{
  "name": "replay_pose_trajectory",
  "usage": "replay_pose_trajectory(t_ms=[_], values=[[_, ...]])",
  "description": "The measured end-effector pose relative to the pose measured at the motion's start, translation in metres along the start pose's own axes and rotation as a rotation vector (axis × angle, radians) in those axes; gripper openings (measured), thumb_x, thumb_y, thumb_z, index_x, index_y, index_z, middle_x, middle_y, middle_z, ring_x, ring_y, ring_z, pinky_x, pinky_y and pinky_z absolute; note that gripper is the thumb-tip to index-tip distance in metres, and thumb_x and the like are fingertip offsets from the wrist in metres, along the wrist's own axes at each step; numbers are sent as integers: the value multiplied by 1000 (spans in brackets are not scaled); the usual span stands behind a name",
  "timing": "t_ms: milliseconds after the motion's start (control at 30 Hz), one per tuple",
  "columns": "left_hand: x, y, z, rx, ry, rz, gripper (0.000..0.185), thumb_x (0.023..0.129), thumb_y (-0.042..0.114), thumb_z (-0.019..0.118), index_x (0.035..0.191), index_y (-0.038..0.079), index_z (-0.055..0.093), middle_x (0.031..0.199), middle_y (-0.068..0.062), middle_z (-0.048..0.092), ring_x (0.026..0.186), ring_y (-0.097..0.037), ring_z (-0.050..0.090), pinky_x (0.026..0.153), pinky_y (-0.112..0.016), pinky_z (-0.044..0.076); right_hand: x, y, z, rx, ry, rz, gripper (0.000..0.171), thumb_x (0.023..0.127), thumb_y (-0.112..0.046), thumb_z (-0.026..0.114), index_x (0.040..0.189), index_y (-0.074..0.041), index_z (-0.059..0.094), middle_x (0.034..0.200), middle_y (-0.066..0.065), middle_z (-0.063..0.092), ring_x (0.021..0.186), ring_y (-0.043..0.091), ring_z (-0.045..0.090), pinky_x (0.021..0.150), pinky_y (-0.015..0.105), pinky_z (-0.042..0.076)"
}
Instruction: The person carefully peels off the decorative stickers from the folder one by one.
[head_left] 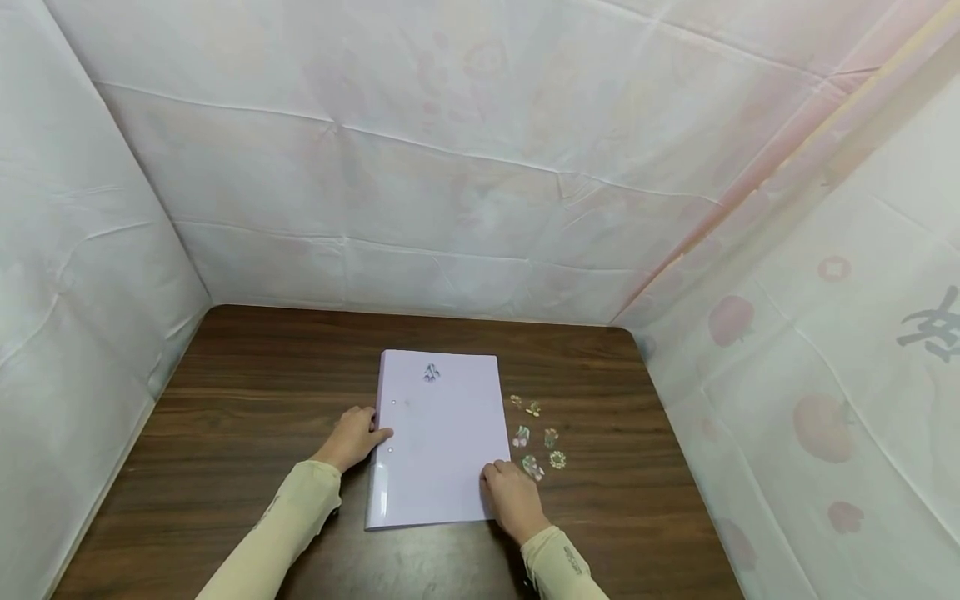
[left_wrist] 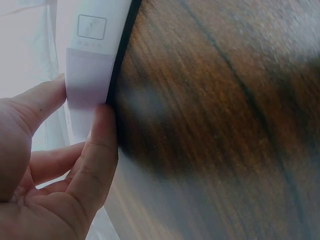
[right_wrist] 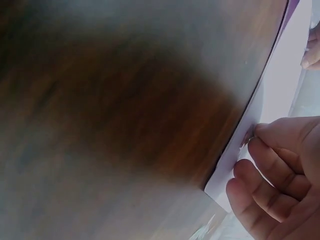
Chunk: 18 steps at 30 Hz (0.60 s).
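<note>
Stickers (head_left: 537, 437) too small to identify

No lettering on the folder (head_left: 442, 437) is legible.

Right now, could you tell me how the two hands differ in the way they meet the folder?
The left hand holds the folder at its spine edge, midway along; the right hand holds the opposite edge near the corner closest to the person. The right hand lies by the stickers; the left hand does not. Both wear beige sleeves.

Both arms reached forward in beige sleeves — left hand (head_left: 352, 437) and right hand (head_left: 513, 498) rested with fingers loosely curled.
</note>
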<state>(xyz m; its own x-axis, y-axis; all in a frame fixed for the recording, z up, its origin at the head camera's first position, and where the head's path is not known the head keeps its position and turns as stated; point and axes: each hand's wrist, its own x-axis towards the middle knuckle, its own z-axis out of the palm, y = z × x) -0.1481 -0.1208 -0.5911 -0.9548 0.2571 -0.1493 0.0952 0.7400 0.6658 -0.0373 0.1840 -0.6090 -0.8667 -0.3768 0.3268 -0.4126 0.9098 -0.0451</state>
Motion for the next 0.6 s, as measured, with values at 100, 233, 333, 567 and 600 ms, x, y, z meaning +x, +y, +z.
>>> replay_pose_trajectory(t_ms=[100, 233, 333, 567, 600], values=[[0, 0, -2, 4, -6, -4, 37, 91, 22, 75, 102, -10, 61, 87, -11, 53, 82, -26, 52, 75, -44, 47, 2, -1, -2, -14, -25, -10, 19, 81, -9, 80, 78, -13, 62, 74, -1, 57, 66, 17, 58, 56, 29, 49], [0, 0, -1, 0, -5, 1, 38, 91, 22, 75, 103, -11, 61, 87, -11, 53, 81, -26, 52, 74, -44, 48, 1, -2, -2, -41, -31, -34, 19, 81, -6, 78, 80, -12, 60, 75, 0, 56, 67, 18, 57, 55, 30, 49], [0, 0, -1, -1, -1, -3, 39, 90, 21, 75, 105, -12, 61, 87, -12, 53, 81, -27, 53, 75, -45, 48, 1, 0, 0, -56, -7, -59, 18, 78, -4, 76, 82, -10, 59, 74, 2, 55, 65, 20, 57, 54, 32, 49], [4, 1, 1, 45, -17, 9, 44, 91, 20, 76, 112, -16, 63, 89, -15, 56, 82, -28, 56, 76, -46, 51, -2, 14, 0, -30, 90, 20, 15, 77, -6, 72, 78, -9, 57, 70, 3, 53, 56, 22, 55, 45, 35, 45], [4, 1, 0, 47, -17, 9, 43, 90, 20, 76, 111, -16, 63, 89, -15, 56, 82, -28, 56, 76, -47, 51, -2, 17, -1, -16, 90, 47, 15, 78, -6, 72, 78, -8, 57, 70, 3, 53, 56, 23, 55, 45, 36, 45]])
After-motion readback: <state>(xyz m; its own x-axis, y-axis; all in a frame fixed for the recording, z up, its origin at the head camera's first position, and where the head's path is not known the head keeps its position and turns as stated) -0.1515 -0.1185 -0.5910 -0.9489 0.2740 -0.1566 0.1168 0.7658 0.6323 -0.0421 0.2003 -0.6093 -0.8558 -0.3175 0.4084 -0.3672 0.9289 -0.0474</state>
